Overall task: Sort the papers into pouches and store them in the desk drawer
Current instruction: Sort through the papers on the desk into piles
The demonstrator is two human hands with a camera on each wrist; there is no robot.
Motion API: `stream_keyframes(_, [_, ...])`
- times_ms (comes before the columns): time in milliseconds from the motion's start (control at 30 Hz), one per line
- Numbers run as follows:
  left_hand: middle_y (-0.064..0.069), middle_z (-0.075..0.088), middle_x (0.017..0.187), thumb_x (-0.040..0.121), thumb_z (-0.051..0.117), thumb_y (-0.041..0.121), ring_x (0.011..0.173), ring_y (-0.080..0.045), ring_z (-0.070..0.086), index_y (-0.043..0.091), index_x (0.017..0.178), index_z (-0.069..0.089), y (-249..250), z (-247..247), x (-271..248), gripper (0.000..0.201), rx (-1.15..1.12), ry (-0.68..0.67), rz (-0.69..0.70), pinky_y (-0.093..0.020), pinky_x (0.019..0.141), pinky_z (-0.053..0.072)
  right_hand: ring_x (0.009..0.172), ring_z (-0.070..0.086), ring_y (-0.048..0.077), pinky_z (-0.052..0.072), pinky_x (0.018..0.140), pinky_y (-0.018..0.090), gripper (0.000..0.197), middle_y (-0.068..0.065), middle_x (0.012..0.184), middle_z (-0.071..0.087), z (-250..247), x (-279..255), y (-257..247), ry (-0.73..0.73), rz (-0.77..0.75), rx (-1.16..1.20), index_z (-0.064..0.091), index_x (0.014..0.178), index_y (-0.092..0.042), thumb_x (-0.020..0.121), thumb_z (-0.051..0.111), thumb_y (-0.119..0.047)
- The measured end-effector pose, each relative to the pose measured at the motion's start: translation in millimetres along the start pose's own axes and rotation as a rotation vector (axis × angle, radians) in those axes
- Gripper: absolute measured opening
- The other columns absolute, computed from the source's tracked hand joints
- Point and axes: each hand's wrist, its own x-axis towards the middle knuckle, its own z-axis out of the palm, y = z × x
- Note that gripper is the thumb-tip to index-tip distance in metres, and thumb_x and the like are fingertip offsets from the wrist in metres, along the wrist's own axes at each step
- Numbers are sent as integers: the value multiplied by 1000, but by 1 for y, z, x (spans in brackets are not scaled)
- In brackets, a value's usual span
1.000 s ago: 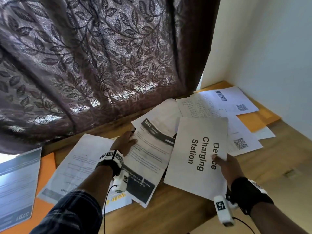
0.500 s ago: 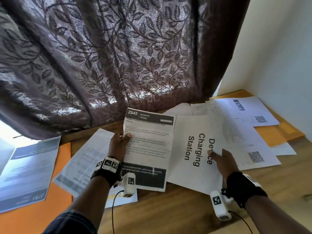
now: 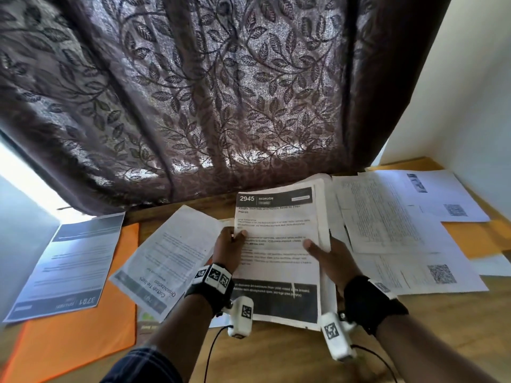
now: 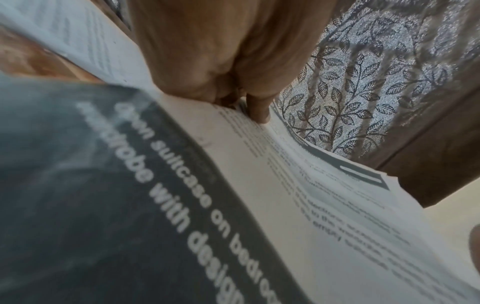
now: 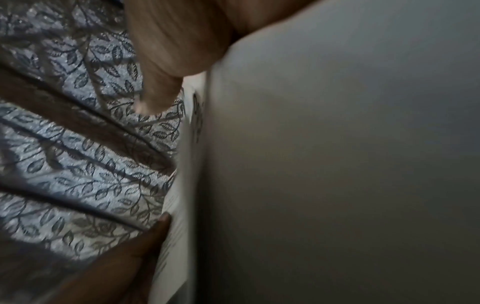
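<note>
Papers covered the wooden worktop in front of a leaf-patterned curtain. Both hands held a printed sheet headed "2945 BEDROOM", lifted and tilted up near the middle, with a second sheet showing just behind its right edge. The left hand pinched the printed sheet's left edge, thumb on the front and fingers curled behind it. The right hand gripped the right edge, thumb lying across the print; its fingers were hidden behind the paper. To the left lay another printed page, and farther left a page marked "3791" rested on an orange pouch. To the right, overlapping pages with QR codes lay spread over a yellow-orange envelope near the white wall.
</note>
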Motion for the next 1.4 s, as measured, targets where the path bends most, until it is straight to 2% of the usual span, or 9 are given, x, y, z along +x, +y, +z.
stream_keyframes(67, [-8,72,99,93,65,31,88,-28,69,18,102,55,-1,-2,-5,18,-102,5,-16,-51,83,57,98,73,15,57,89,37,27,-1,105,76,2,3,1,-30,-7,-52,71,109,-21,83,77,-18])
stream_keyframes(167, [-12,75,99,89,70,22,92,-35,71,18,101,63,6,-8,-14,14,-309,-63,-12,-57,86,57,95,72,7,56,92,35,20,-9,98,76,4,9,0,-55,-33,-140,72,100,-29,86,73,-14])
stream_keyframes(300, [-9,76,104,81,70,37,96,-32,72,13,108,69,24,-24,-20,35,-337,-89,114,-59,85,56,100,69,4,52,92,27,16,-19,96,74,10,21,-11,-65,-59,-117,70,101,-32,94,64,-18])
stream_keyframes(500, [-20,67,123,92,64,16,113,-39,64,1,126,51,52,-41,-32,39,-541,-74,265,-59,91,54,105,70,15,53,93,34,20,-1,110,75,17,39,-35,-119,-113,30,70,113,-21,96,61,-19])
stream_keyframes(667, [-25,65,122,94,60,6,112,-44,63,-3,127,51,44,-42,-44,36,-610,-103,231,-59,91,53,104,71,25,53,97,49,28,8,107,76,17,50,-31,-168,-60,27,73,110,-10,82,76,-7])
stream_keyframes(767, [-23,68,120,96,56,3,110,-43,65,-3,127,54,40,-37,-49,32,-617,-73,175,-56,90,54,105,70,26,52,98,51,29,10,107,75,20,53,-28,-173,-57,24,73,108,-10,81,75,-2])
stream_keyframes(1000, [-20,69,119,92,58,13,109,-38,67,0,126,57,39,-36,-49,36,-590,3,205,-54,91,55,103,71,21,57,88,35,23,7,106,76,24,54,-35,-180,-106,47,72,107,-13,85,71,-4])
stream_keyframes(1133, [-13,72,117,90,62,22,111,-34,66,12,121,64,19,-27,-49,32,-479,8,188,-61,97,49,99,71,11,56,75,16,21,-5,100,77,25,51,-20,-171,-70,34,71,107,-16,89,67,-5])
stream_keyframes(1400, [-10,73,114,87,66,38,107,-33,68,21,115,68,5,-44,-46,32,-375,66,242,-62,90,52,91,69,-4,52,69,9,15,-20,90,75,38,52,-21,-218,-56,-41,68,106,-24,95,60,-16])
